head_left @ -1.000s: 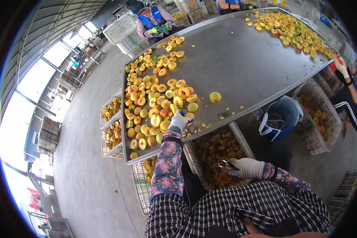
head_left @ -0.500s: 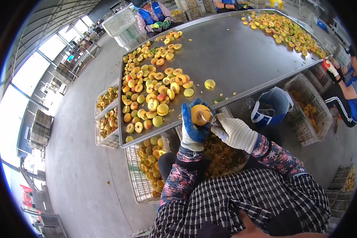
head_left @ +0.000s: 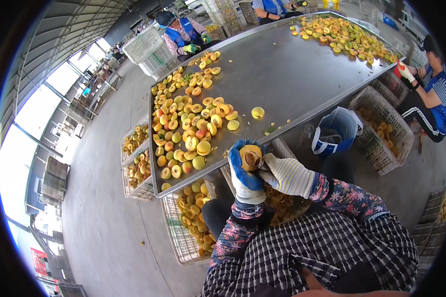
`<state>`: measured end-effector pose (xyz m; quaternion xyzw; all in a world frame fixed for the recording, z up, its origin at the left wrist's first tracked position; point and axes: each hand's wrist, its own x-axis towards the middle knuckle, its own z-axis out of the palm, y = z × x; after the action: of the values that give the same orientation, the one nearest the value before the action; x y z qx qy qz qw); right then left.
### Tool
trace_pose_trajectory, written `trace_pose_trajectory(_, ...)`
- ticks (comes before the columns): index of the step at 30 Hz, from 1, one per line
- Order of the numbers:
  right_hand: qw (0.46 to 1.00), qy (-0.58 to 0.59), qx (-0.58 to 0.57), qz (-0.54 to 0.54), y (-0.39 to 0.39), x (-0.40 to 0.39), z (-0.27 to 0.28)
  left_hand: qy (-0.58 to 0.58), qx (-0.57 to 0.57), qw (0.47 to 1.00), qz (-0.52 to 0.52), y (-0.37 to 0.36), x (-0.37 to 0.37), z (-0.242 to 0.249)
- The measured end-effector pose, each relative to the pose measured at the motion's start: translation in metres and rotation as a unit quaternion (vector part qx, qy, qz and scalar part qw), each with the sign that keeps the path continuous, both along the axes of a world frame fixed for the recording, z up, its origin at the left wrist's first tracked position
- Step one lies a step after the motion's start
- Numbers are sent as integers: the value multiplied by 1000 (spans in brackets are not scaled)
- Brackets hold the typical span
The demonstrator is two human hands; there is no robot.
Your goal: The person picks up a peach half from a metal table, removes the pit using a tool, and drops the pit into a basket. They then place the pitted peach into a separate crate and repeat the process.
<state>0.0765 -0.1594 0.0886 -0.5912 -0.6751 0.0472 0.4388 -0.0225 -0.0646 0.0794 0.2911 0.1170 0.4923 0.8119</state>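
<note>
In the head view, my left hand [head_left: 246,173], in a blue and white glove, cups a yellow peach half [head_left: 250,154] near the metal table's [head_left: 282,64] front edge. My right hand [head_left: 286,174], in a striped white glove, is closed on a small tool, mostly hidden by the fingers, at the fruit's cut face. A brown pit [head_left: 252,159] shows there. Many cut peaches [head_left: 191,143] lie on the table's left part, close to my left hand. One peach half [head_left: 257,113] lies apart from them.
Crates of peach halves [head_left: 186,242] stand below the table edge, left and right. A blue and white bucket [head_left: 336,133] stands right of my hands. Co-workers sit at the table's far left [head_left: 183,34], far side [head_left: 272,7] and right [head_left: 433,94]. More peaches [head_left: 349,37] lie at the far right.
At the peach's cut face, a brown pit now shows where the metal tool tip was visible. My right hand has turned slightly against the fruit. The whole view has shifted a little.
</note>
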Motion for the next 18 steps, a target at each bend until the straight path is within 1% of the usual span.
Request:
trace_pose_trajectory(1,1000,-6,19,-1,1,-1,-5,-12,-14,1000,-2,-2,-1,1)
trace_pose_trajectory(3,998,-18,58,-4,4,-2,-10,-8,0,1000,19,-5,-1,3)
trace_pose_trajectory(4,1000,-21,0,-7,3,-1,-10,-7,6,999,32,-6,0,2)
trace_pose_trajectory(5,998,-22,-58,-10,-2,-1,1,-4,13,999,43,-7,1,2)
trace_pose_trajectory(6,993,-20,-116,-13,-4,-1,6,21,32,998,58,-7,0,0)
trace_pose_trajectory(8,980,-70,-184,37,0,7,1,70,68,991,87,-8,-1,-2)
trace_pose_trajectory(9,969,-99,-217,62,3,15,-3,190,229,947,124,-2,-5,0)
trace_pose_trajectory(10,963,4,-256,86,5,17,-12,301,378,861,156,7,-14,6)
trace_pose_trajectory(11,946,107,-290,101,8,19,-21,402,508,740,181,9,-20,6)
trace_pose_trajectory(12,861,396,-297,116,10,17,-35,321,453,822,126,15,-15,-8)
trace_pose_trajectory(13,806,475,-330,122,13,20,-45,341,470,807,103,20,-17,-18)
trace_pose_trajectory(15,673,624,-383,104,18,20,-38,375,511,771,57,29,-20,-16)
trace_pose_trajectory(16,766,496,-385,132,4,25,-33,301,361,882,-20,23,-18,-17)
trace_pose_trajectory(17,838,360,-378,157,-10,22,-7,206,184,959,-63,15,-15,-14)
trace_pose_trajectory(18,811,413,-384,157,-14,18,10,148,127,980,-48,9,-12,-13)
